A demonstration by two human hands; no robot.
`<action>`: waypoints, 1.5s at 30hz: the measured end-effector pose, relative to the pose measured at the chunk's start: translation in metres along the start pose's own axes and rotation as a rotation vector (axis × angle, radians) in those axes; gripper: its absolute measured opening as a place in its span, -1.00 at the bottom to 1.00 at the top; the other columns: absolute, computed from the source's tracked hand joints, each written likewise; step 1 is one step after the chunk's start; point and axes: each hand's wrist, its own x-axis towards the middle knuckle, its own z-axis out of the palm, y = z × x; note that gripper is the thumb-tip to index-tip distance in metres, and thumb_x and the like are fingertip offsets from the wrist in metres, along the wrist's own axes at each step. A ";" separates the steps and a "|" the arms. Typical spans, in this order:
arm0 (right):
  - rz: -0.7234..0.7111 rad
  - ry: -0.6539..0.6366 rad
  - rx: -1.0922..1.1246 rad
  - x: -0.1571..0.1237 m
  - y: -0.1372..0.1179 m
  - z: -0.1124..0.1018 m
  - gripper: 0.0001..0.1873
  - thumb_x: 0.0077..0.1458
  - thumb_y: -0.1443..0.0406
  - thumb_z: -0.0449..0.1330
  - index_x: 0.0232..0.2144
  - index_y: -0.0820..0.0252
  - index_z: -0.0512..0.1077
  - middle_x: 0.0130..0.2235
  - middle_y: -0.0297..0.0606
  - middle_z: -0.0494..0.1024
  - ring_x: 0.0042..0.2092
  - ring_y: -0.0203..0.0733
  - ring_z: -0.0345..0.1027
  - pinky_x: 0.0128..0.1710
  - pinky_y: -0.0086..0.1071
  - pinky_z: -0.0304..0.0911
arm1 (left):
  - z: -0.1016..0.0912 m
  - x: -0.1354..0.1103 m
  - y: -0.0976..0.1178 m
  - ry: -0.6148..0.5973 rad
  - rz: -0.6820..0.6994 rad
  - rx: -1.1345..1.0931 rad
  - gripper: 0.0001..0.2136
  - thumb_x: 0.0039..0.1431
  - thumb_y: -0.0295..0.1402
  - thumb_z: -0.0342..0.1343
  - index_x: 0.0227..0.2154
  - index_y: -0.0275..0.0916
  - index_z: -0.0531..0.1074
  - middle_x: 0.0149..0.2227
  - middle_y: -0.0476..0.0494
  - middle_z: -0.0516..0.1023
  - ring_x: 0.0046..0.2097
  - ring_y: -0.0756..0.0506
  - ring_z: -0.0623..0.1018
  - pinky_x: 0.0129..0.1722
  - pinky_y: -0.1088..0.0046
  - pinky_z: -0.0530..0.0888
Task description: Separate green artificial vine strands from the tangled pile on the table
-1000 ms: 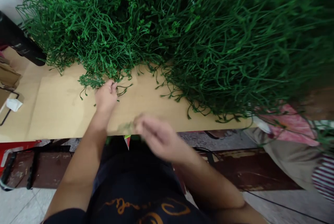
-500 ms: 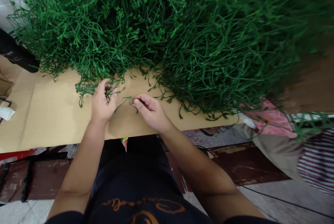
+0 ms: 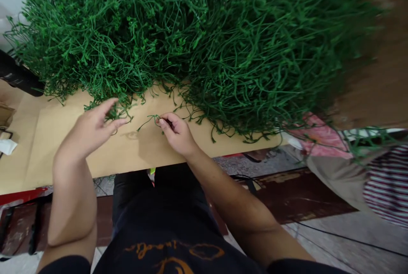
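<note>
A big heap of thin green artificial plant stems point(image 3: 134, 40) with small forked tips spreads along the far side of the brown-paper-covered table point(image 3: 60, 138). My right hand point(image 3: 177, 133) pinches a short green stem point(image 3: 148, 121) between thumb and fingertips, its thin end pointing left above the table. To the left, my left hand point(image 3: 91, 127) has thumb and fingers apart beside a small tuft of loose stems point(image 3: 119, 112) at the heap's near edge. Nothing shows in its grasp, though some fingers are hidden behind the hand.
A black cylindrical object point(image 3: 21, 74) lies at the table's left end. On the right are a pink patterned cloth point(image 3: 321, 135) and another person's striped sleeve or garment point(image 3: 387, 186). A brown cardboard surface point(image 3: 382, 74) rises beyond the heap's right end.
My left hand has moved left, away from my right hand, and its fingers have spread. The right hand keeps its pinch on the stem. The whole view has shifted slightly.
</note>
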 end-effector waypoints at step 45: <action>0.238 -0.013 0.731 0.012 -0.061 -0.029 -0.51 0.13 0.03 -0.04 -0.55 0.13 -0.24 -0.62 -0.53 -0.25 -0.68 -0.50 -0.42 -0.73 -0.54 -0.35 | 0.077 0.010 0.044 0.316 0.073 -1.303 -0.51 0.11 -0.03 -0.06 -0.65 -0.22 -0.17 -0.69 0.08 -0.21 -0.57 0.00 0.06 -0.48 0.39 0.26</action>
